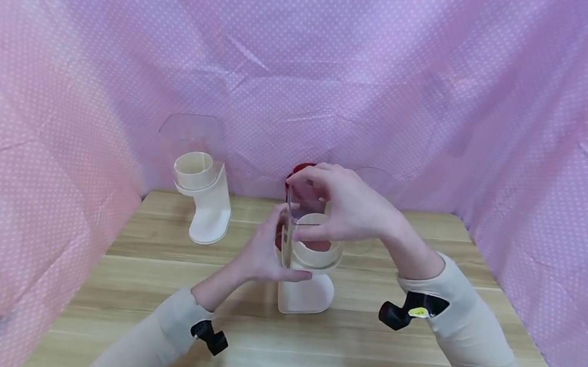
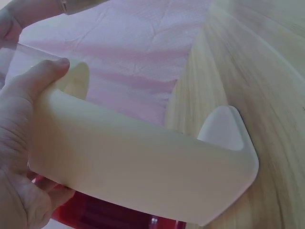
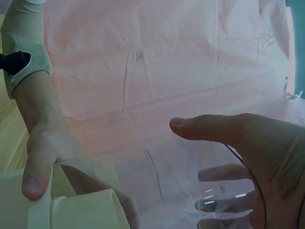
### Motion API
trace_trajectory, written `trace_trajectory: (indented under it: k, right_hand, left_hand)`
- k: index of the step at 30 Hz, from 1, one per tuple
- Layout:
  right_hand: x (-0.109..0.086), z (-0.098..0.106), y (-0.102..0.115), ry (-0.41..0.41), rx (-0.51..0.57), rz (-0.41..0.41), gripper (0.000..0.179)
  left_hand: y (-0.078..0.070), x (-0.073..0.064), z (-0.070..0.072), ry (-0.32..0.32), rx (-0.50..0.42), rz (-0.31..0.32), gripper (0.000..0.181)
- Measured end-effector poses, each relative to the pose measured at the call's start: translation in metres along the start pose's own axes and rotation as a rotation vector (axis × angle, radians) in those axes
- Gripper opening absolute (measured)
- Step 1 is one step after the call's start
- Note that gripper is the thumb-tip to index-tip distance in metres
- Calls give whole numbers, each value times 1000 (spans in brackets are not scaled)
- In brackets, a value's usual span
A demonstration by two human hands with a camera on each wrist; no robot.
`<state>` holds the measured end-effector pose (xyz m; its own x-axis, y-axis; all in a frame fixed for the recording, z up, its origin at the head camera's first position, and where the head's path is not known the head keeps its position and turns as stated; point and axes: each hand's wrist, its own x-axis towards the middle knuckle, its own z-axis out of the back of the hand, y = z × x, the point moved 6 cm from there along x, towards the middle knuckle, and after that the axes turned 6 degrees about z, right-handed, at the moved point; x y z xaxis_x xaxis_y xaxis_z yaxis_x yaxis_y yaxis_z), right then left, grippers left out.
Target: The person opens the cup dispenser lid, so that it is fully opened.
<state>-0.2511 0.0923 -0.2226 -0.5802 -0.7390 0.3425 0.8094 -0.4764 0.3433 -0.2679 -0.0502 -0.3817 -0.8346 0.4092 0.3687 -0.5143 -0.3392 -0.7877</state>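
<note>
A white stand [image 1: 305, 296] with a cream ring-shaped holder [image 1: 315, 250] stands on the table in front of me. My left hand [image 1: 262, 251] grips the upper part of its upright; the left wrist view shows the thumb [image 2: 47, 74] along one edge and fingers round the other. Above the holder is a clear plastic container [image 3: 167, 176]. My right hand [image 1: 351, 207] holds it, thumb on one side and fingers on the other, showing through the plastic. Something red [image 2: 109, 212] lies just beyond the stand, largely hidden by it and the hands.
Another white stand [image 1: 210, 214] with a cream ring [image 1: 194, 169] and a clear container [image 1: 191, 129] stands at the back left of the wooden table [image 1: 156, 288]. A faint clear outline [image 1: 377, 177] shows behind my right hand. Pink dotted cloth [image 1: 286, 41] encloses the back and sides.
</note>
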Motion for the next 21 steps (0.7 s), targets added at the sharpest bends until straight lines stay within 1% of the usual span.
trace_trajectory:
  k: [3, 6, 8, 11, 14, 18, 21]
  right_hand:
    - [-4, 1, -1, -20, -33, 26, 72]
    - [-9, -1, -5, -13, -41, -6, 81]
    - [-12, -2, -8, -12, -24, -22, 85]
    - [-13, -2, -11, -30, 31, -26, 84]
    - [-13, -1, -14, -62, 45, -8, 81]
    - [-11, 0, -15, -79, 31, 22, 79]
    - [-11, 2, -16, -77, 62, 32, 77]
  left_hand:
    - [3, -2, -1, -7, -43, 4, 123]
    - [10, -5, -2, -3, -132, 22, 120]
    - [14, -7, -2, 4, -171, 36, 112]
    - [18, -9, -1, 19, -189, 56, 98]
    - [21, -9, -2, 43, -236, 74, 89]
    - [24, -11, -4, 68, -322, 98, 92]
    - [22, -12, -5, 76, -332, 95, 95]
